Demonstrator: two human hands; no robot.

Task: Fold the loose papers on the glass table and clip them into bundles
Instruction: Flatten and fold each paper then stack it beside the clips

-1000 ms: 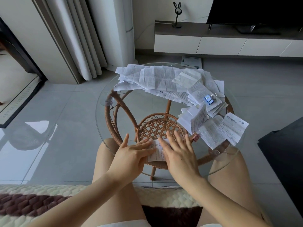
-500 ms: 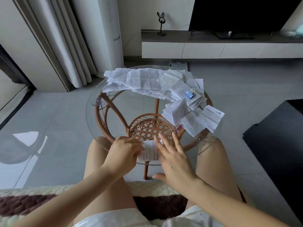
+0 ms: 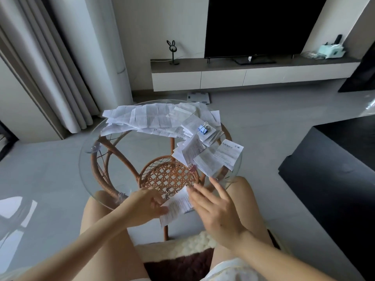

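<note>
Folded paper held at the near edge of the glass table [image 3: 121,151]

The left hand [image 3: 150,203] pinches the folded paper [image 3: 176,205] by its left side; the right hand [image 3: 215,205] hovers over its right edge, fingers spread and holding nothing. Loose papers [image 3: 150,118] are heaped at the table's far side, with a blue clip [image 3: 203,127] lying on them.

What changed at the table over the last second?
The left hand, flat on the folded paper a second ago, now pinches its left edge. The right hand no longer presses flat and looks lifted, spread open. The loose pile and blue clip stayed put.
</note>
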